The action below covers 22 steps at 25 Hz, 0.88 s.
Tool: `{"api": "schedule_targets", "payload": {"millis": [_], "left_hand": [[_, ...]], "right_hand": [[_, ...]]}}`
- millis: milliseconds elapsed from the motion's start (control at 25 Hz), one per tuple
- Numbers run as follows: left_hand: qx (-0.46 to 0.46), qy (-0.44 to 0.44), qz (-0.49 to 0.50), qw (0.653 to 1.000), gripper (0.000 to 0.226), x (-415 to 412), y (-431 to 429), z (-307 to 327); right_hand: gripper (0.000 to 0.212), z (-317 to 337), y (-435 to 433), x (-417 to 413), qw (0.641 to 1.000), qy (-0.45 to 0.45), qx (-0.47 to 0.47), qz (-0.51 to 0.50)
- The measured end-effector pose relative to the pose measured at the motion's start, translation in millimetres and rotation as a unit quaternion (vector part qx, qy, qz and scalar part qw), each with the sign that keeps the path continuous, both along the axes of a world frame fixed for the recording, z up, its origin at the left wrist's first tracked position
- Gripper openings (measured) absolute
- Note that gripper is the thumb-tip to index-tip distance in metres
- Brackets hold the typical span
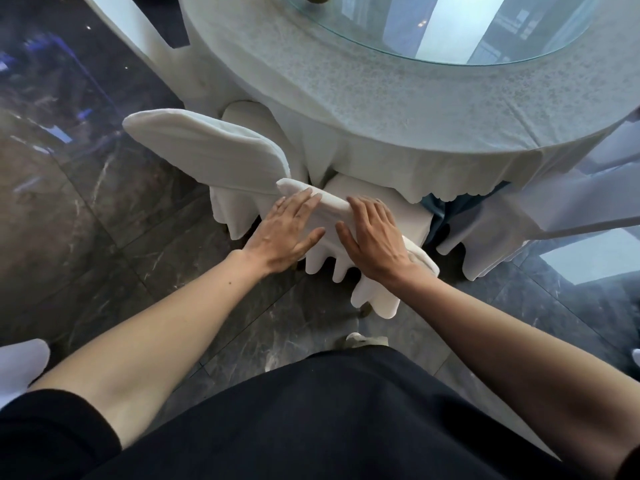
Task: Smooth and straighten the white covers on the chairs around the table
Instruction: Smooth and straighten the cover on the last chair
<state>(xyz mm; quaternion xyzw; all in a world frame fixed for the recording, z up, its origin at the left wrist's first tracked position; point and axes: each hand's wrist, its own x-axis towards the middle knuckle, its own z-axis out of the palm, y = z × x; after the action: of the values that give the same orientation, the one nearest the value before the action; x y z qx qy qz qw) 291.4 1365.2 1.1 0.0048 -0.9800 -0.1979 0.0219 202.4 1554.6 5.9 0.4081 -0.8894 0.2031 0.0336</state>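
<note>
A chair in a white cover (332, 206) stands right in front of me, pushed under the round table (398, 109). My left hand (287, 233) lies flat on the top of its backrest, fingers spread. My right hand (372, 237) rests palm down beside it on the same top edge, fingers apart and draped over the cloth. Neither hand pinches the fabric. The cover's scalloped hem (374, 299) hangs below my hands. A second covered chair (211, 154) stands to the left, touching the first one's corner.
The table wears a pale cloth with a glass turntable (450, 26) on top. Another covered chair (540, 216) stands at the right, one more (145, 32) at the far left. Dark polished marble floor (86, 220) surrounds everything. My shoe (360, 339) shows below the chair.
</note>
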Motion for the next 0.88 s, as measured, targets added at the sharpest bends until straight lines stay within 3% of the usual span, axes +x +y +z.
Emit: {"api": "schedule_targets", "payload": {"millis": [400,720,880], "left_hand": [[-0.017,0.04,0.146,0.988,0.058,40,-106,0],[-0.113,0.047,0.124,0.985,0.065,-23,-229,-4],[-0.147,-0.024,0.078,0.986,0.072,-51,-290,-6]], "right_hand": [[0.055,15,-126,14,0.998,-0.027,-0.006,0.062],[0.063,6,-252,-45,0.997,-0.064,0.019,0.025],[0.069,-5,-301,-69,0.993,-0.09,0.072,0.018]]}}
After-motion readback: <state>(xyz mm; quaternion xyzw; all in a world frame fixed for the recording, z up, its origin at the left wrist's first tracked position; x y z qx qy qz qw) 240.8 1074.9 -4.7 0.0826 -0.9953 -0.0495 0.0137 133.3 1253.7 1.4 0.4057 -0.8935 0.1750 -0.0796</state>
